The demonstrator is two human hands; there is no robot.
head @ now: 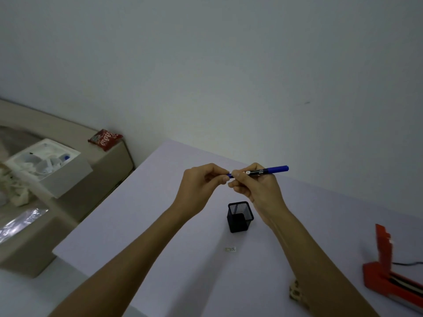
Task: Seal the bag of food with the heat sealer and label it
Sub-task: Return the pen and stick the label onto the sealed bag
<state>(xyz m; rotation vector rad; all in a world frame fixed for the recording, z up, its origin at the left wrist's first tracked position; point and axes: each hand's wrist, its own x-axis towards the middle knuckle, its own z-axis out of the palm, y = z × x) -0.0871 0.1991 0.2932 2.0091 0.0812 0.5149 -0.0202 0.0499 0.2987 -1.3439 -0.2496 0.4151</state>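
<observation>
Hands (229, 179) clamp blue marker (267, 170) above table (160, 225), both grips closed on it.

Blue marker pen (263, 172) held level above the table, blue cap end pointing right, dark barrel with a white label patch; its left end is hidden between the fingers. Red heat sealer (389, 275) at the table's right edge, lid raised upright, dark sealing strip showing along the base, black cord trailing off right. Small white label (230, 249) lies flat mid-table, print too small to read. Bag of food (297, 294) barely shows at bottom behind the forearm, tan, mostly hidden.
</observation>
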